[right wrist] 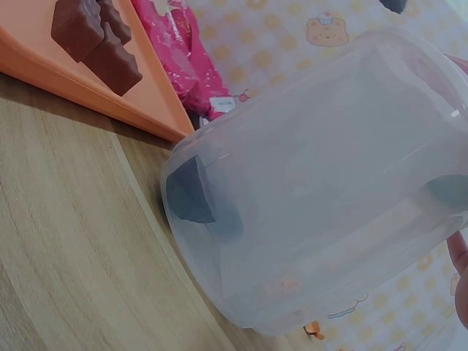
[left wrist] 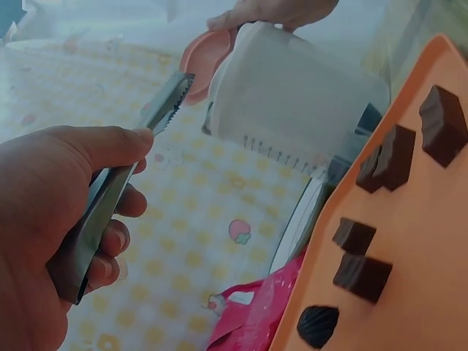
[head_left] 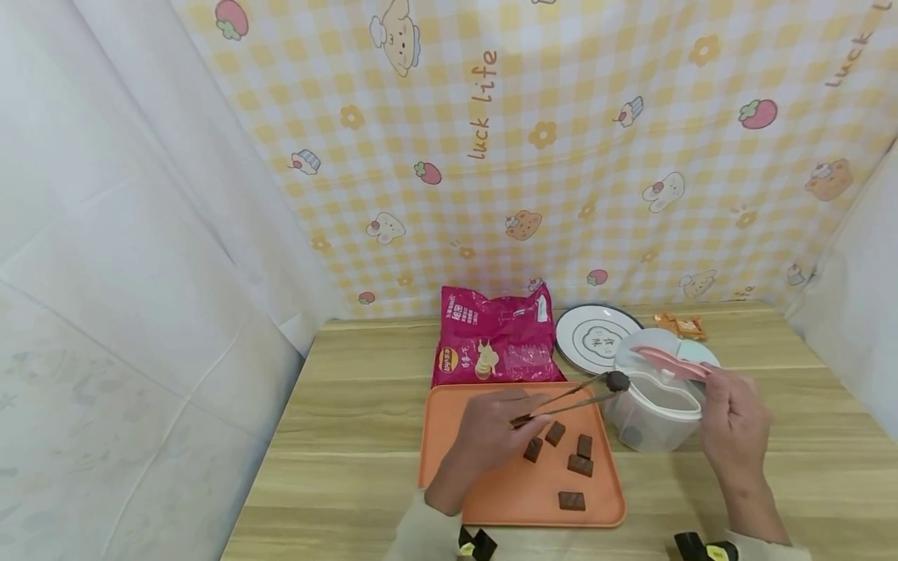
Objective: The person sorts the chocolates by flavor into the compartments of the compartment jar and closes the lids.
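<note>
My left hand [head_left: 494, 428] holds metal tongs [head_left: 571, 397], squeezed between thumb and fingers. At their tips is a dark chocolate piece [head_left: 617, 381], just beside the mouth of a clear plastic container [head_left: 652, 417]. The container's pink flip lid [head_left: 669, 361] is raised, and my right hand [head_left: 737, 417] grips it at its right end. Through the container wall, a dark piece [right wrist: 191, 191] shows near the bottom in the right wrist view. Several chocolate pieces [head_left: 571, 501] lie on an orange tray [head_left: 484, 510] below my left hand.
Behind the tray stands a magenta snack bag [head_left: 498, 335]. A white plate [head_left: 575, 319] with a dark rim line lies behind the container. Small orange packets [head_left: 680, 326] rest at the back right of the wooden table [head_left: 337, 436]. A checked cloth [head_left: 456, 101] hangs behind.
</note>
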`<state>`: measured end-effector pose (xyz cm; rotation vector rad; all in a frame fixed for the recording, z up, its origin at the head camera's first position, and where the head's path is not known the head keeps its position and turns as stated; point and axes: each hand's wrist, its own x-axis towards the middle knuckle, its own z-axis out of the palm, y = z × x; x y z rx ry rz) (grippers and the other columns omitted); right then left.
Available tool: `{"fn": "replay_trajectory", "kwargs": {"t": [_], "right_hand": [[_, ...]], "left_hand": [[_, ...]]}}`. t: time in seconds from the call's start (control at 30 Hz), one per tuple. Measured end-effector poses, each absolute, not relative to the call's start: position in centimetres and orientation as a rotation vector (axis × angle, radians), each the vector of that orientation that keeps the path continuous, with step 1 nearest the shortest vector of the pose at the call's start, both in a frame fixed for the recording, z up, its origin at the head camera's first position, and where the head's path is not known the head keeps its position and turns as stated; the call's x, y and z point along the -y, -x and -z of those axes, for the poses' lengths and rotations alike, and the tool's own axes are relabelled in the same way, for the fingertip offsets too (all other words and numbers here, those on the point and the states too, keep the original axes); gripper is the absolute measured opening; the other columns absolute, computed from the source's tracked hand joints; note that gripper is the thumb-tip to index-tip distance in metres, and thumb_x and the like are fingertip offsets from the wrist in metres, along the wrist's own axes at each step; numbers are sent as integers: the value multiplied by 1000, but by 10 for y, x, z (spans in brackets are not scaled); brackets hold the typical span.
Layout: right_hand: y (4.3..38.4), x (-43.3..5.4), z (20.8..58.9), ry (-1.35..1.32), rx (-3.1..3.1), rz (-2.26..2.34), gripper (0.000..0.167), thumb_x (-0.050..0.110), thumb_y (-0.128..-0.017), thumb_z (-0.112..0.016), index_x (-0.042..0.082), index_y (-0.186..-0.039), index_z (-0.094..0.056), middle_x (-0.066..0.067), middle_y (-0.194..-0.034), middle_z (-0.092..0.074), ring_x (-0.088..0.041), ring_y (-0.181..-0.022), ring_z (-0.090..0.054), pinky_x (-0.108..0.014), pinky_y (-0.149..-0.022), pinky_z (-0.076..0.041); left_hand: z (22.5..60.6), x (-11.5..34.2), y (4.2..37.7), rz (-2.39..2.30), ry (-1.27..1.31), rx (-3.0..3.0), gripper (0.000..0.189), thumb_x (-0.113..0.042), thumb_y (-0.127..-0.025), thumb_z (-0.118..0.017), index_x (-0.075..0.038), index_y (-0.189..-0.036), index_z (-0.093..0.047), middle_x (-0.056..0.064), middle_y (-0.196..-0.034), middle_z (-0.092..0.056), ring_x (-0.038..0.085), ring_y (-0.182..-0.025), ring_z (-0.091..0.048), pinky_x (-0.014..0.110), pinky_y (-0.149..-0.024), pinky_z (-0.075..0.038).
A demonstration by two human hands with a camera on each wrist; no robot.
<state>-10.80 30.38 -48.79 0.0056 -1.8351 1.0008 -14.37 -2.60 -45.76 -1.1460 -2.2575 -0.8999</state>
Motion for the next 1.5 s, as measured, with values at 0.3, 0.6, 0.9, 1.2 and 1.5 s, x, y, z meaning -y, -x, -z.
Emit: {"fn": "replay_trajectory", "kwargs": {"t": [0.3, 0.6, 0.9, 1.2, 1.5], "right_hand": [[108, -303, 488, 25, 1840, -1005, 28, 5, -105, -53, -16, -100, -71, 39, -108, -59, 12, -103, -50, -10, -88, -34], [107, -304, 489, 28, 1839, -1001, 29, 7, -105, -54, -16, -101, -71, 40, -108, -59, 12, -103, -50, -10, -87, -34], [107, -303, 489, 9, 1836, -1000, 29, 6, -106, -53, -17, -99, -70, 40, -108, -59, 12, -102, -49, -10, -87, -33], [108, -303, 489, 1, 1829, -1005, 29, 7, -105, -53, -17, -100, -70, 39, -108, -59, 11, -103, -50, -11, -88, -34], [109, -300, 486, -20, 1805, -1015, 30, 7, -105, -54, -19, -99, -69, 37, -107, -60, 11, -102, -51, -11, -87, -34]], "left_hand": [[456, 2, 142, 952, 1133, 2312, 33, -27, -91, -81, -16, -122, -78, -7, -81, -69, -1, -62, -50, 8, -58, -34], [457, -14, 140, 941, 1151, 2348, 32, -27, -93, -79, -15, -122, -78, -8, -77, -63, -3, -60, -42, 8, -55, -31], [456, -16, 137, 883, 1133, 2408, 32, -31, -93, -79, -20, -124, -78, -10, -76, -61, -4, -61, -42, 8, -55, -30], [457, -16, 138, 845, 1123, 2415, 33, -33, -93, -79, -21, -124, -78, -13, -76, -58, -6, -62, -41, 7, -54, -30], [455, -15, 138, 795, 1105, 2431, 32, -35, -93, -78, -24, -123, -78, -16, -75, -55, -8, -61, -40, 7, -55, -31]]}}
